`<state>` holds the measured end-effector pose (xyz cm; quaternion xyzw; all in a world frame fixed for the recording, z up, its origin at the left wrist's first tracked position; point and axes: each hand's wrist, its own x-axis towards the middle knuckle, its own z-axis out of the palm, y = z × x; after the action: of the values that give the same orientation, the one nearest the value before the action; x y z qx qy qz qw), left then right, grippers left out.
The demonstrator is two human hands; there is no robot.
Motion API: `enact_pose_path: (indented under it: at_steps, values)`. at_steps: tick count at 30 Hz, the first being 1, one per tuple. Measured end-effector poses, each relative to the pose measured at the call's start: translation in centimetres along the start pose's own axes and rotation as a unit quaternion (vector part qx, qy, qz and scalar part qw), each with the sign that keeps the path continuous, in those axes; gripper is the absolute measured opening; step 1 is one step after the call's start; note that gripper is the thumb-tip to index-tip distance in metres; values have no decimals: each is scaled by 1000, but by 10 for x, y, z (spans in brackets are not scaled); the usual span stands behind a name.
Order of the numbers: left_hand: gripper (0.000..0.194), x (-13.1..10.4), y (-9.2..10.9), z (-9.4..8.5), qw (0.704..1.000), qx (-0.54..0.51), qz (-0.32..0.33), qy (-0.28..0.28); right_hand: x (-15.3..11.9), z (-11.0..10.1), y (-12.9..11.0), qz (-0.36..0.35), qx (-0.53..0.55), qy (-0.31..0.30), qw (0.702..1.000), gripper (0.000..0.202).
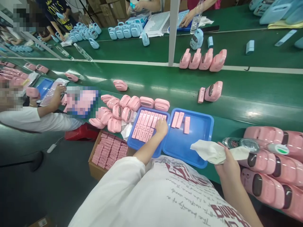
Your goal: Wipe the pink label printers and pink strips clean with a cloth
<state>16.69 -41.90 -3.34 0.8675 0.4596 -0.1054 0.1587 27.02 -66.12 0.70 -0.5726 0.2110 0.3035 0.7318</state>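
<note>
My left hand (162,127) reaches over the right side of the left blue tray (132,143), its fingers curled down at the rows of pink rectangular pieces (142,130). Whatever its fingertips hold is hidden. On the right, my right hand (227,162) grips a crumpled white cloth (209,151) over the edge of the right blue tray (184,154). Inside that tray lie three pink pieces (187,125), two side by side and one apart.
Pink rounded housings (115,125) cluster left of the trays; larger pink stacks (265,186) stand right, with a clear plastic bottle (241,144) on them. A cardboard box (96,170) of pink pieces sits below. A co-worker (42,116) works at left; others sit across the green belt (255,97).
</note>
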Motion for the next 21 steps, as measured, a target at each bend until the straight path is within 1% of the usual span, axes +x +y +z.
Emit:
enact_pose_path:
  at_steps: [2,4,7,10,13,16,19,21]
  values:
    - [34,-2,-19,3,999,7,-32,3,4,3,4,10,-3,7,1000,32]
    - [30,-4,-26,9,999,4,-41,-2,6,8,8,19,-12,2,1000,34]
    - [29,-2,-20,13,998,-17,-60,-16,7,15,14,28,-29,-21,999,37]
    - [36,6,-13,8,994,-57,-90,-40,5,20,21,31,-42,-42,998,38]
    - [36,12,-15,-8,983,-124,-104,-83,4,19,26,52,-42,-52,996,39]
    - [31,6,-27,-33,962,-222,-82,-134,3,16,26,87,-26,-51,995,37]
    - [32,-18,-39,-61,926,-335,-24,-172,1,17,19,114,16,-30,993,36]
    - [35,-40,-40,-79,891,-413,22,-186,-1,23,12,116,37,-31,992,30]
